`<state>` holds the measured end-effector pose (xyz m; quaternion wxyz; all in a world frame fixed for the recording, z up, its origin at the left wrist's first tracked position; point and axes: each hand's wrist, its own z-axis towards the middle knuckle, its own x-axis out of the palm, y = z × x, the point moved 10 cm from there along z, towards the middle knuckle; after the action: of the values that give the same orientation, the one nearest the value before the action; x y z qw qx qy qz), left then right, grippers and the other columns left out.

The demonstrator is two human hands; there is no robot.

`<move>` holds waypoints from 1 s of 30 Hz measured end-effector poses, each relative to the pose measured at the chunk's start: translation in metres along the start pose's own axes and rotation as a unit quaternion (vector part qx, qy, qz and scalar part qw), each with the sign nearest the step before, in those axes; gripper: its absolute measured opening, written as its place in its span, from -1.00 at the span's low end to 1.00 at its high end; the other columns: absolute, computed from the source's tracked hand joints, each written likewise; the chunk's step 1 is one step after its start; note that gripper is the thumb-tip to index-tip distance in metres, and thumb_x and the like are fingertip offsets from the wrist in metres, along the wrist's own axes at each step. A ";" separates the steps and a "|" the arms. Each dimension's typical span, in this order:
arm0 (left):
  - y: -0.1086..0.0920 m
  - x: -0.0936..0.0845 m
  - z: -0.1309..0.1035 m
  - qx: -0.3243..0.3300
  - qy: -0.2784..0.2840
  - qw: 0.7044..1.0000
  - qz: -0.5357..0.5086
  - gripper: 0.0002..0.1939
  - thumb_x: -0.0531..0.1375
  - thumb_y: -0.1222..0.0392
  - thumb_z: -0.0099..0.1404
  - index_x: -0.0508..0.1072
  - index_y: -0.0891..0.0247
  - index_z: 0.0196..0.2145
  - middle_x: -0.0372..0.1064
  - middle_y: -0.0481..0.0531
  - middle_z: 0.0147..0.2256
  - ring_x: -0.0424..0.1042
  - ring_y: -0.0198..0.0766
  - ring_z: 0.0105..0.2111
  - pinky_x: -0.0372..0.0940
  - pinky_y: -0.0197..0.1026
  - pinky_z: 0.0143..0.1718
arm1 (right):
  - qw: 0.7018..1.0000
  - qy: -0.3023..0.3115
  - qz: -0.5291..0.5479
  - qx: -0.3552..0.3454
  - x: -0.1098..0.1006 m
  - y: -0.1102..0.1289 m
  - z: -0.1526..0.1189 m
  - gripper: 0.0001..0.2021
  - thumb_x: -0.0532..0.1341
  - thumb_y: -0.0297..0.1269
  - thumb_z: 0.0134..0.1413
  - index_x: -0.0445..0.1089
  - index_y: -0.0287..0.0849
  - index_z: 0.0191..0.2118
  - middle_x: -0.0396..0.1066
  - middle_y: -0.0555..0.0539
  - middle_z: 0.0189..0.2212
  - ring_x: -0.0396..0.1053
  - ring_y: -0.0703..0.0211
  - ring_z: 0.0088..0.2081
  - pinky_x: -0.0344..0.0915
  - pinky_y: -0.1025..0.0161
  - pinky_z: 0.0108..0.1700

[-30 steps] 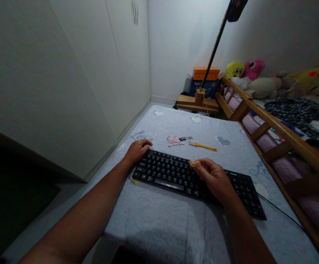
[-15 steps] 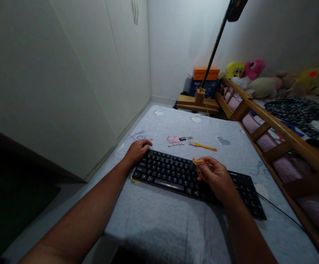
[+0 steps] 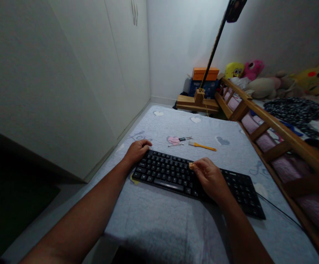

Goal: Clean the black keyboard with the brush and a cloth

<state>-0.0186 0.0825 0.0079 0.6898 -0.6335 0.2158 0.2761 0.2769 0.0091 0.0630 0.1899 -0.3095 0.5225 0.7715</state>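
Observation:
A black keyboard [image 3: 170,174] lies at a slant on the quilted, heart-patterned cover. At its far left corner, my left hand [image 3: 137,151] grips the edge with curled fingers. My right hand [image 3: 209,176] is over the right part of the keyboard and pinches a small folded orange cloth [image 3: 191,165] against or just above the keys near the far row. Whether the cloth touches the keys is hard to tell. The hand and wrist hide some of the keys below.
Beyond the keyboard lie a brush with a yellow handle [image 3: 205,147], a tweezer-like tool with a black grip [image 3: 185,139] and thin white sticks [image 3: 176,144]. The keyboard cable [image 3: 280,211] runs right, towards a wooden bed rail [image 3: 279,124]. A white wardrobe [image 3: 93,73] stands left.
My right hand has moved slightly left and down towards the keys, turning over with the cloth. My left hand has stayed at the keyboard's corner.

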 end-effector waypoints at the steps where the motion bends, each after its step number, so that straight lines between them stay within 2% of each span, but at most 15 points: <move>1: 0.000 0.000 0.000 0.001 0.000 1.000 0.001 -0.65 0.05 0.13 0.14 0.59 0.26 -0.26 0.56 0.05 -0.33 0.49 -0.09 -0.25 0.33 -0.12 -0.13 | 1.000 0.009 -0.015 -0.008 0.004 0.002 0.000 -0.84 0.14 -0.30 0.26 0.47 -0.12 -0.31 0.41 -0.09 -0.31 0.41 0.09 -0.24 0.34 0.18 -0.14; 6: 0.001 0.001 0.000 0.005 0.002 1.000 0.003 -0.64 0.05 0.12 0.14 0.59 0.26 -0.26 0.55 0.05 -0.34 0.49 -0.10 -0.28 0.32 -0.12 -0.16 | 0.995 0.063 -0.070 -0.032 0.024 0.008 -0.004 -0.81 0.12 -0.36 0.30 0.48 -0.14 -0.29 0.39 -0.09 -0.27 0.43 0.14 -0.25 0.34 0.23 -0.13; 10: 0.000 0.000 0.000 0.007 0.001 1.000 0.004 -0.64 0.05 0.11 0.14 0.58 0.26 -0.26 0.55 0.05 -0.32 0.49 -0.09 -0.25 0.32 -0.11 -0.14 | 0.990 0.081 -0.115 -0.030 0.028 0.006 -0.005 -0.81 0.11 -0.38 0.31 0.48 -0.15 -0.25 0.39 -0.09 -0.24 0.43 0.16 -0.26 0.34 0.24 -0.13; 22: 0.002 0.001 0.000 0.002 -0.002 1.000 0.003 -0.65 0.06 0.13 0.14 0.58 0.26 -0.26 0.54 0.04 -0.36 0.48 -0.10 -0.29 0.32 -0.12 -0.17 | 0.978 0.073 -0.197 -0.004 0.011 -0.014 -0.005 -0.80 0.12 -0.38 0.26 0.52 -0.13 -0.23 0.40 -0.09 -0.25 0.43 0.14 -0.28 0.33 0.24 -0.16; 30: 0.000 0.001 0.000 0.002 0.002 1.000 0.007 -0.64 0.05 0.13 0.14 0.59 0.27 -0.25 0.54 0.04 -0.36 0.48 -0.10 -0.28 0.33 -0.11 -0.14 | 0.977 0.040 -0.209 0.018 -0.008 -0.033 -0.004 -0.80 0.13 -0.37 0.27 0.53 -0.14 -0.23 0.41 -0.11 -0.24 0.43 0.10 -0.25 0.33 0.22 -0.15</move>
<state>-0.0178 0.0823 0.0075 0.6887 -0.6314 0.2223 0.2787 0.3041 0.0182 0.0445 0.3317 -0.4391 0.4671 0.6921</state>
